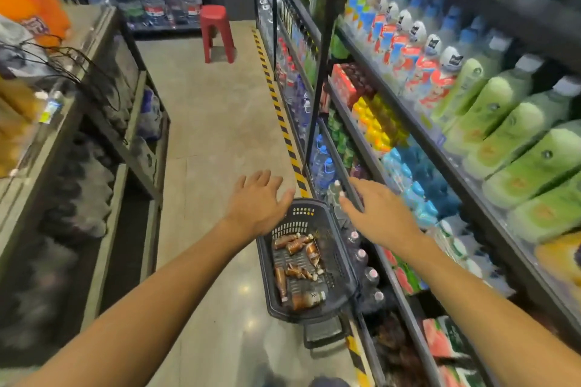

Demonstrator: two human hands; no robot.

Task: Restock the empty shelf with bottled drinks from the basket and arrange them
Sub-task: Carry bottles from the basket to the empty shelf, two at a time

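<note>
A dark plastic basket (341, 273) stands on the aisle floor beside the drinks rack. Several small brown bottled drinks (297, 243) lie loose on its bottom. My left hand (256, 203) hovers above the basket's far left corner, fingers spread and straight, holding nothing. My right hand (375, 209) reaches out over the basket's far right side, close to the lower shelves (393, 280), fingers extended and empty. Both forearms stretch forward from the bottom of the view.
The tall rack on the right is packed with coloured bottles (490, 110). A yellow-black floor stripe (276, 104) runs along its base. A red stool (217, 33) stands down the aisle. A low shelving unit (103, 122) lines the left side.
</note>
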